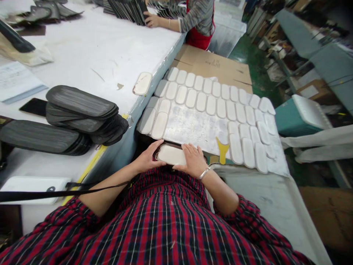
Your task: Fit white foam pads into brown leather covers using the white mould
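Rows of pale pads [209, 105] cover the board [193, 127] ahead — at its near edge, against my shirt [165, 221], my left hand [146, 158] curls round one end of a pale insole [171, 154], my right hand [194, 160] lying flat, unclenched, on the other.

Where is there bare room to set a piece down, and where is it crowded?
Bare: the board middle, between white pad rows above and beside it and the left hand and right hand gripping a loose pad below; also the white table between the dark insole stacks and a co-worker's hand. Crowded: the board's top and right edges.
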Action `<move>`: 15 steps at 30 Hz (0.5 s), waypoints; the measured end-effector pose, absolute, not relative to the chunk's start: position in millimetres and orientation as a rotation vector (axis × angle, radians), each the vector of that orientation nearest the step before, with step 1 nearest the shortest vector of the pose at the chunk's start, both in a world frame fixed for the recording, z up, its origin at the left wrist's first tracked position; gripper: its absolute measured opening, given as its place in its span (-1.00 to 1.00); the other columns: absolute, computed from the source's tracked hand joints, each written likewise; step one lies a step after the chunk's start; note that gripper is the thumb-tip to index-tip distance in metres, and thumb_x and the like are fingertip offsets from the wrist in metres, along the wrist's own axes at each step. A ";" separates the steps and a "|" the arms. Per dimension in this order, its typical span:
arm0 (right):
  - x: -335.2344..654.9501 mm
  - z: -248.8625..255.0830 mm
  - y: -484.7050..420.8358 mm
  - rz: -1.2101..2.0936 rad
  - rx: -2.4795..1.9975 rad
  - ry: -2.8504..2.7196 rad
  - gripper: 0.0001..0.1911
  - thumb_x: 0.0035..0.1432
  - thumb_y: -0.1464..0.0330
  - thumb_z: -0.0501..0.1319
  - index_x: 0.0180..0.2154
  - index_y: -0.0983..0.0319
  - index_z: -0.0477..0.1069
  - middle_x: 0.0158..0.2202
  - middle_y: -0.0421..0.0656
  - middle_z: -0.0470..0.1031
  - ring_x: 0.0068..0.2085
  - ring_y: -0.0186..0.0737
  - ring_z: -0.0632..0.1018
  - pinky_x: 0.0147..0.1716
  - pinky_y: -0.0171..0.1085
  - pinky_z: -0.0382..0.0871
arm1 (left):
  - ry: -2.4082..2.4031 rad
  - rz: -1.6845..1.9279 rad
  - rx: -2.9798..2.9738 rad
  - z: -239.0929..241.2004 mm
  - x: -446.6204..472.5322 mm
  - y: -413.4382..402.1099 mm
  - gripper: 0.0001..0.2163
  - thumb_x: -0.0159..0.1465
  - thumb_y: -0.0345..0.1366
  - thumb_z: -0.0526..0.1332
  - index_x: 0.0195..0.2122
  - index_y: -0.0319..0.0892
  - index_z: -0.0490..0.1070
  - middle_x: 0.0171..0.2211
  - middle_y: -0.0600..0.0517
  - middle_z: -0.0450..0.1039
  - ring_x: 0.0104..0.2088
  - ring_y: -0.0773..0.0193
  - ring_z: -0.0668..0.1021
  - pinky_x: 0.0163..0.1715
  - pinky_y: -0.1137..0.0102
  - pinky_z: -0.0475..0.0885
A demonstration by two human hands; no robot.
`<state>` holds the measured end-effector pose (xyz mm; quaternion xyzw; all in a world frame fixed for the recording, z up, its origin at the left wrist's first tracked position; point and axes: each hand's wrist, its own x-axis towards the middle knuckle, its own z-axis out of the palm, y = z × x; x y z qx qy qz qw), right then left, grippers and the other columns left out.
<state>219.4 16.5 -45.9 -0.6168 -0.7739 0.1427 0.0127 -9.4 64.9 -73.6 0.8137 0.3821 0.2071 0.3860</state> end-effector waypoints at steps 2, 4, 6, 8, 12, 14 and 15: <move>215.8 -48.2 20.7 0.467 -1.902 -2.415 -0.02 -0.13 -0.15 0.15 0.17 0.33 0.03 0.18 0.06 0.11 0.19 0.05 0.09 0.14 0.08 -0.18 | 0.969 0.515 1.996 -78.1 -10.1 65.1 -0.23 0.08 -0.07 0.23 0.23 -0.19 -0.11 0.21 -0.16 0.01 0.18 0.09 0.17 0.15 0.18 0.11; 213.0 -49.7 25.1 0.495 -1.896 -2.415 -0.01 -0.14 -0.16 0.15 0.17 0.32 0.02 0.17 0.07 0.12 0.18 0.05 0.11 0.13 0.09 -0.15 | 0.968 0.502 1.954 -78.5 -10.9 65.6 -0.23 0.08 -0.06 0.23 0.23 -0.19 -0.11 0.21 -0.16 0.01 0.18 0.08 0.17 0.16 0.17 0.09; 210.5 -49.7 29.9 0.524 -1.900 -2.423 -0.02 -0.15 -0.17 0.14 0.16 0.31 0.03 0.15 0.08 0.14 0.17 0.05 0.14 0.11 0.10 -0.11 | 0.965 0.504 1.922 -77.1 -11.0 65.8 -0.24 0.08 -0.07 0.23 0.23 -0.20 -0.10 0.21 -0.17 0.01 0.18 0.07 0.17 0.16 0.16 0.08; 208.0 -48.7 34.8 0.546 -1.905 -2.436 -0.03 -0.15 -0.17 0.14 0.15 0.30 0.04 0.13 0.09 0.17 0.15 0.06 0.17 0.09 0.12 -0.07 | 0.950 0.524 1.886 -76.4 -10.5 65.7 -0.24 0.08 -0.08 0.23 0.23 -0.20 -0.10 0.21 -0.17 0.01 0.17 0.06 0.18 0.15 0.17 0.10; 200.9 -47.6 44.9 0.596 -1.910 -2.448 -0.01 -0.21 -0.17 0.18 0.14 0.30 0.06 0.09 0.08 0.23 0.10 0.08 0.24 0.06 0.13 -0.03 | 0.913 0.569 1.814 -81.2 -9.5 64.7 -0.25 0.07 -0.14 0.25 0.22 -0.18 -0.08 0.19 -0.15 0.05 0.16 0.07 0.21 0.14 0.20 0.13; 195.6 -48.2 50.8 0.638 -1.905 -2.456 0.02 -0.24 -0.18 0.19 0.14 0.30 0.06 0.07 0.08 0.26 0.08 0.09 0.27 0.05 0.13 -0.02 | 0.900 0.583 1.776 -85.2 -9.0 64.2 -0.25 0.07 -0.17 0.26 0.22 -0.17 -0.10 0.19 -0.13 0.05 0.15 0.08 0.21 0.13 0.20 0.14; 192.7 -48.6 53.9 0.658 -1.904 -2.464 0.03 -0.26 -0.19 0.19 0.14 0.29 0.06 0.07 0.08 0.27 0.07 0.10 0.28 0.05 0.13 -0.01 | 0.897 0.589 1.757 -86.8 -8.7 64.0 -0.25 0.07 -0.18 0.26 0.22 -0.16 -0.11 0.19 -0.13 0.04 0.15 0.08 0.21 0.13 0.20 0.13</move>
